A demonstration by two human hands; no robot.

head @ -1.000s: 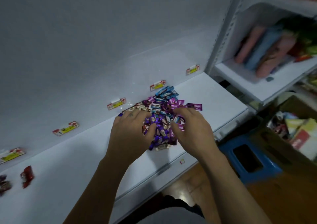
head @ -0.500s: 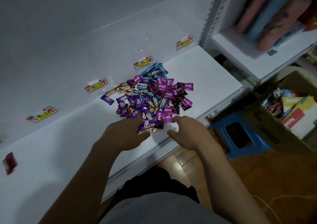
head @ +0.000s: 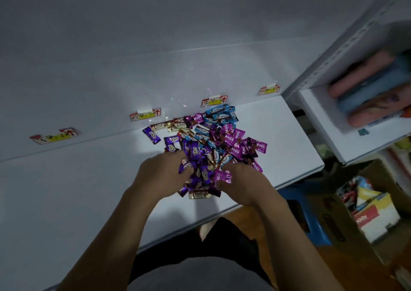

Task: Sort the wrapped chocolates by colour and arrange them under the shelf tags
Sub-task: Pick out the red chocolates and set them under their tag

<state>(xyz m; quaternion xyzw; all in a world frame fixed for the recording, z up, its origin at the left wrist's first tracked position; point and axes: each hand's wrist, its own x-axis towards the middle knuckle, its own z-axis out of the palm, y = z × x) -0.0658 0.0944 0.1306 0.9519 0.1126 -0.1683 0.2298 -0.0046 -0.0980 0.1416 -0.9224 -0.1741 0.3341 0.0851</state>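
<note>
The pile of wrapped chocolates (head: 206,148) sits mid-shelf (head: 89,190), all colours mixed, right below the shelf tags (head: 145,114) on the back wall. Left hand (head: 162,170) is dug into the near edge, fingers curled round a clump of purple chocolates (head: 195,155). Right hand (head: 242,183) is tucked in beside it with a pink chocolate (head: 222,176) at its fingertips, but honestly I can't tell if it's gripping anything. My take: skip the big scoops, since gold ones (head: 199,194) are tangled in with the purple. Pull one colour at a time, slide it sideways clear of the heap, and mind the front edge so nothing slips off.
</note>
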